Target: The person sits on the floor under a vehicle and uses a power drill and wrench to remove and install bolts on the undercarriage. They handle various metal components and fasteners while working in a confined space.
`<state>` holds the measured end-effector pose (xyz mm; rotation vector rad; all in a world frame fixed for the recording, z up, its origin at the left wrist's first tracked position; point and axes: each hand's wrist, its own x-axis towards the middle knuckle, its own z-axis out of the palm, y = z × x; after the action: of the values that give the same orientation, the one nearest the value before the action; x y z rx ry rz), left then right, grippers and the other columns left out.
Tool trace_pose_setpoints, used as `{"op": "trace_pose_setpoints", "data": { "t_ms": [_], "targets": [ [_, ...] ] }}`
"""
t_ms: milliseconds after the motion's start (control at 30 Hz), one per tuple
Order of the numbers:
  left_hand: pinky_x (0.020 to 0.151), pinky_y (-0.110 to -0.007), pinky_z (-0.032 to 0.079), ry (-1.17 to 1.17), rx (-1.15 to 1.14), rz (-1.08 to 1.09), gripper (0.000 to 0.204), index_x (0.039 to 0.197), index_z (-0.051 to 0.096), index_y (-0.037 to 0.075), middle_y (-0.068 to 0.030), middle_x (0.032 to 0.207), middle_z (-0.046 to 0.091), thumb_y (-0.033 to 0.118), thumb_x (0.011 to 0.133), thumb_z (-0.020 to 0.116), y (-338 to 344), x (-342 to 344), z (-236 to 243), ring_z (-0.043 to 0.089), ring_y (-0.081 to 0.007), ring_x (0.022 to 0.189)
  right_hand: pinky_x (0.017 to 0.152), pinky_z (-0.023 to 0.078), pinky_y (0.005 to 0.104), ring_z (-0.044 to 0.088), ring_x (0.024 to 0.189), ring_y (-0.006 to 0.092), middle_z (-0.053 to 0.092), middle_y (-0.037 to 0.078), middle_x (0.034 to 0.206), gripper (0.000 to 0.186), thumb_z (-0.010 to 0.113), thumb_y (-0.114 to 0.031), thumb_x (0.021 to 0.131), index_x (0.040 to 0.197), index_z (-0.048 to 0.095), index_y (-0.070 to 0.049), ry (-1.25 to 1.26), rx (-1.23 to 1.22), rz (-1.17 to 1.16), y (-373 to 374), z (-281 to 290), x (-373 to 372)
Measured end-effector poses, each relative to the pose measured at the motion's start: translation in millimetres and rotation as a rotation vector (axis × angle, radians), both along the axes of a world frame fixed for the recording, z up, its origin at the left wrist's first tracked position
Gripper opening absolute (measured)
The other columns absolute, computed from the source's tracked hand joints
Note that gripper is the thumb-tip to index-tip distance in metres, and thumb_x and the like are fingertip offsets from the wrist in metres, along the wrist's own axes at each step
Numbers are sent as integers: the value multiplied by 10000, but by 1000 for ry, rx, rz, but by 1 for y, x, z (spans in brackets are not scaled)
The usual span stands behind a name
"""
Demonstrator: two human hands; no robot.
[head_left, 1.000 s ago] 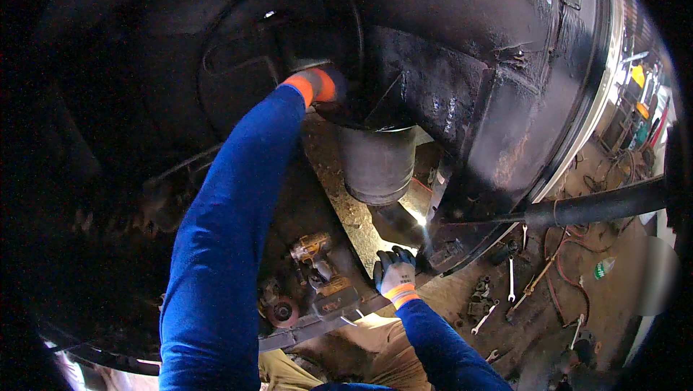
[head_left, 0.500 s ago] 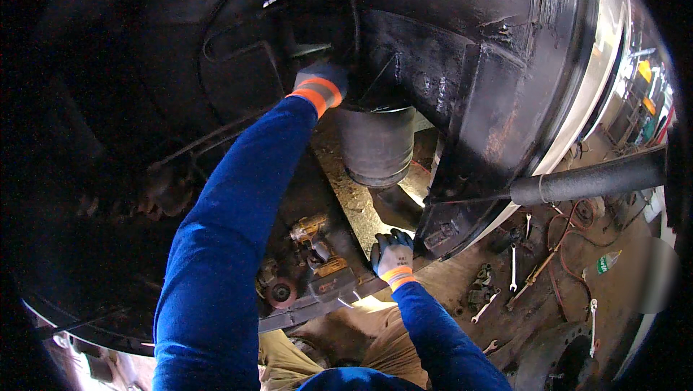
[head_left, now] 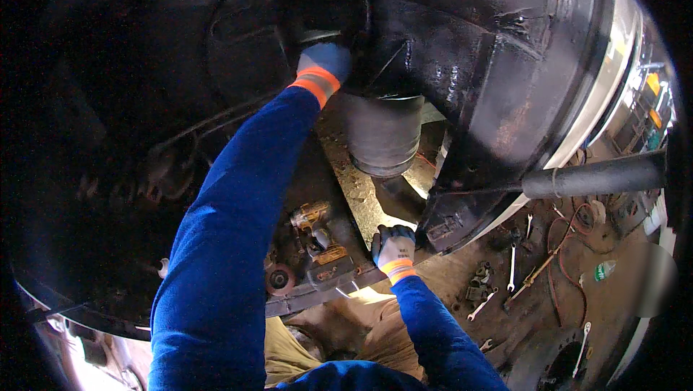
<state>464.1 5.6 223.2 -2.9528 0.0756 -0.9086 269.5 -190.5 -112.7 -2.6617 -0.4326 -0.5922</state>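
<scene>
My left hand (head_left: 324,61), in a grey-blue work glove with an orange cuff, reaches up into the dark black metalwork. Its fingers are hidden there, so what they touch cannot be made out. Just right of and below it hangs a dark ribbed cylinder (head_left: 384,135), which looks like an air spring. Lower down, my right hand (head_left: 395,245), gloved alike with dark fingertips, has its fingers curled over the metal edge at the bottom of an opening. A yellow-and-black cordless impact driver (head_left: 315,234) lies on the dark surface left of my right hand.
A round reddish disc (head_left: 280,279) sits beside the driver. At right, a thick dark tube (head_left: 593,174) juts across. Wrenches (head_left: 512,267), a red hose (head_left: 554,275) and a green-labelled bottle (head_left: 605,270) lie on the floor. A curved black panel (head_left: 530,110) bounds the opening.
The whole view has shifted slightly, with the surroundings appearing farther right and mostly a little higher. Both hands stay at about the same places on the metalwork.
</scene>
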Motion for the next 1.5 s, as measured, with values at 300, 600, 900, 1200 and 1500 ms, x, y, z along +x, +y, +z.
{"op": "trace_pose_setpoints", "data": {
  "t_ms": [300, 600, 900, 1200, 1500],
  "targets": [
    [698, -457, 549, -104, 320, -9, 303, 908, 733, 129, -124, 922, 718, 303, 912, 485, 49, 21, -8, 690, -342, 825, 696, 449, 462, 613, 709, 346, 659, 174, 743, 227, 598, -299, 806, 858, 710, -109, -40, -29, 28, -3, -1, -2],
    [712, -467, 540, -104, 307, -76, 425, 1089, 680, 148, -134, 990, 697, 470, 943, 444, 82, 52, -8, 677, -347, 823, 663, 465, 442, 621, 639, 328, 667, 150, 687, 267, 571, -325, 823, 750, 708, -107, -139, 22, 64, 2, 7, 1],
    [783, -458, 532, -17, 445, -486, 306, 1098, 672, 164, -120, 991, 691, 354, 908, 526, 89, 37, 1, 661, -344, 907, 644, 460, 448, 611, 633, 333, 647, 150, 662, 231, 581, -291, 816, 780, 715, -106, -136, -37, 76, 5, 1, 2],
    [763, -456, 527, -218, 400, -549, 188, 937, 717, 175, -132, 943, 693, 257, 875, 560, 96, 58, -19, 663, -344, 868, 632, 454, 462, 596, 647, 336, 636, 128, 684, 162, 614, -275, 777, 816, 702, -144, -181, -34, 87, 6, -4, 2],
    [754, -460, 535, -203, 426, -565, 199, 955, 722, 169, -138, 933, 698, 245, 866, 560, 104, 69, -23, 674, -343, 885, 615, 435, 446, 586, 659, 323, 621, 110, 678, 155, 620, -280, 763, 796, 691, -146, -168, -73, 90, 9, -9, 9]
  ]
}}
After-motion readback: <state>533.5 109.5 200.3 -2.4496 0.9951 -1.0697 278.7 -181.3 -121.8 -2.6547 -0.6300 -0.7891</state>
